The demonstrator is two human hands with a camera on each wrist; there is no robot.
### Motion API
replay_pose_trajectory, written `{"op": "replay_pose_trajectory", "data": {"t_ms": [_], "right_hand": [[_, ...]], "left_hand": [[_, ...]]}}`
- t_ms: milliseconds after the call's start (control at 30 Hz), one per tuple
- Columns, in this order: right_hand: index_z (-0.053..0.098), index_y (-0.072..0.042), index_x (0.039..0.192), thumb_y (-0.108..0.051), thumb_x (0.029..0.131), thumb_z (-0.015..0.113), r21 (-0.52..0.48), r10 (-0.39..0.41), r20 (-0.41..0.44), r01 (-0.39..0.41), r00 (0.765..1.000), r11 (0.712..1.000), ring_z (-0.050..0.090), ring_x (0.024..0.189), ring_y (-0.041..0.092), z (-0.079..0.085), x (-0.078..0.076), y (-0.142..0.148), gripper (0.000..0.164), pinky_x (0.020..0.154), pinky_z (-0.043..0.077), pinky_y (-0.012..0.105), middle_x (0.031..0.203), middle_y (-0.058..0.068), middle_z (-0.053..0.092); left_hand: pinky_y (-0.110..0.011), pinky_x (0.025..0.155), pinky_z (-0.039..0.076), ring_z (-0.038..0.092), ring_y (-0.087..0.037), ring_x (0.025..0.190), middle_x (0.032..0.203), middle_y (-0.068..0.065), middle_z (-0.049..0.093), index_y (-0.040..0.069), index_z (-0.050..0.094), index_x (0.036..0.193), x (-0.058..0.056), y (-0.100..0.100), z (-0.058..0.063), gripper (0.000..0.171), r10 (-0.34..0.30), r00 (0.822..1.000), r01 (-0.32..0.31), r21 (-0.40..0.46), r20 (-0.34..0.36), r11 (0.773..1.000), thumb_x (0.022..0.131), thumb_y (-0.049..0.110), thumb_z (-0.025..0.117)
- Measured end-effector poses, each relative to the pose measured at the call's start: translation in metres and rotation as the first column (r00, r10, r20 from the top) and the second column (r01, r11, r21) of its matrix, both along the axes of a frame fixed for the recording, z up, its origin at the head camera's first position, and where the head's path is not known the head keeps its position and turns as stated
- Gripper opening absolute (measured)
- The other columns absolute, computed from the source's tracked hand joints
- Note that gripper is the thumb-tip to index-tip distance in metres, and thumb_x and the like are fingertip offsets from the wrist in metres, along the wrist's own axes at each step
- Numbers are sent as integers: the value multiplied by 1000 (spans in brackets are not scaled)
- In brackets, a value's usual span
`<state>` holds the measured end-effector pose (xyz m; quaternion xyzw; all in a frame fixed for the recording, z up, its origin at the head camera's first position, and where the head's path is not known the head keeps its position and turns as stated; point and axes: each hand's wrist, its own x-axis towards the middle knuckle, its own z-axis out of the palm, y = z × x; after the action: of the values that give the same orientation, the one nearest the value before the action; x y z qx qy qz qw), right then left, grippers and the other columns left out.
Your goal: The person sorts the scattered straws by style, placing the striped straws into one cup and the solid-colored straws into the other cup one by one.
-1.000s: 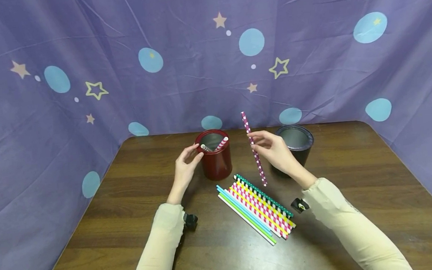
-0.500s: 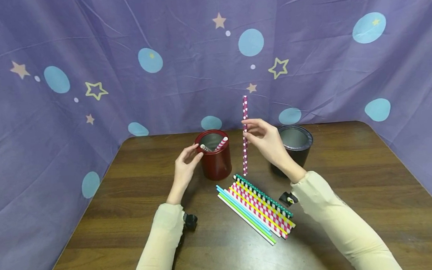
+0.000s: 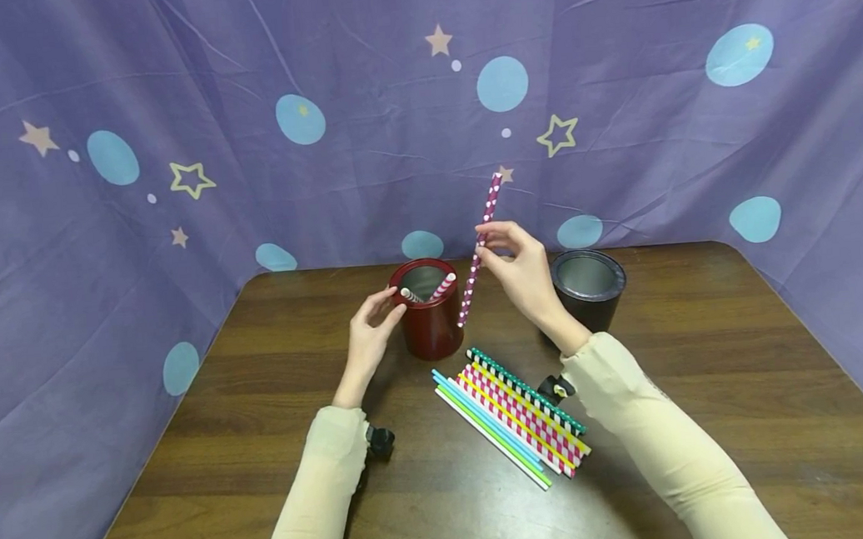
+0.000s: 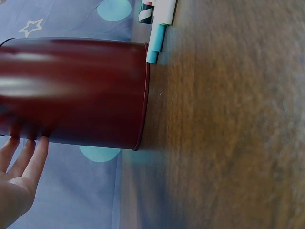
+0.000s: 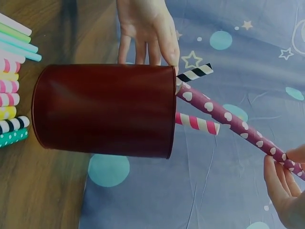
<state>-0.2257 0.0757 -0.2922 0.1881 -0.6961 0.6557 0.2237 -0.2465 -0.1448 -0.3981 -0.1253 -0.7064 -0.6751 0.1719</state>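
- At the left of a wooden table point(image 3: 204, 452), I watch remotely as a left hand point(image 3: 366, 337) rests its fingertips against the side of a red can point(image 3: 432, 332), fingers spread and thumb apart.
- Inside the can lean a black-and-white straw point(image 5: 195, 73) and a pink-and-white straw point(image 5: 198, 123), tips above the rim.
- Just right of it, a purple heart-print straw point(image 5: 237, 125) tilts in the air, lower end near the rim; I cannot tell whether they touch. I judge it light and fairly stiff, probably paper, easily dented by hard squeezing.
- Near centre, a row of straws point(image 3: 517, 418) lies on the tabletop.
- Farther right, a right hand point(image 3: 520, 276) pinches the purple straw between thumb and fingertips slightly above its middle, a sound place to hold, I reckon.
- Rightmost stands a black can point(image 3: 596, 312), partly hidden by that hand.
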Motion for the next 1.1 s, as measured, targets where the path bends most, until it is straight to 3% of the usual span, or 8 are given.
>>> {"op": "replay_pose_trajectory", "data": {"t_ms": [300, 600, 900, 1100], "right_hand": [[55, 14, 100, 12, 78, 57, -36, -57, -74, 54, 996, 998, 57, 86, 33, 1, -4, -11, 22, 70, 51, 24, 98, 27, 56], [54, 14, 93, 13, 77, 58, -96, -81, -104, 71, 991, 993, 58, 83, 28, -2, -7, -18, 17, 68, 52, 22, 93, 26, 56], [52, 15, 90, 13, 77, 58, -106, -85, -96, 75, 992, 992, 58, 84, 33, -3, -8, -23, 15, 69, 51, 20, 94, 28, 58], [52, 14, 89, 12, 76, 59, -81, -103, -62, 98, 993, 992, 59, 84, 29, -9, -10, -24, 15, 69, 50, 18, 92, 27, 59]], "left_hand": [[-24, 89, 43, 54, -3, 98, 114, -22, 55, -12, 53, 110, -1, 0, -1, 32, 14, 1000, -14, -4, -3, 1000, 80, -4, 60], [-36, 93, 40, 53, -3, 98, 114, -23, 54, -11, 53, 110, -1, 0, -1, 32, 16, 1000, -16, -10, -1, 1000, 80, -4, 61], [-21, 88, 43, 53, -2, 98, 115, -25, 53, -11, 54, 110, 0, 0, -1, 32, 24, 1000, -24, -14, -2, 1000, 80, -4, 60], [-23, 89, 43, 53, -4, 99, 116, -24, 53, -10, 54, 111, 0, 1, 0, 32, 25, 1000, -25, -14, 7, 1000, 80, -3, 61]]}}
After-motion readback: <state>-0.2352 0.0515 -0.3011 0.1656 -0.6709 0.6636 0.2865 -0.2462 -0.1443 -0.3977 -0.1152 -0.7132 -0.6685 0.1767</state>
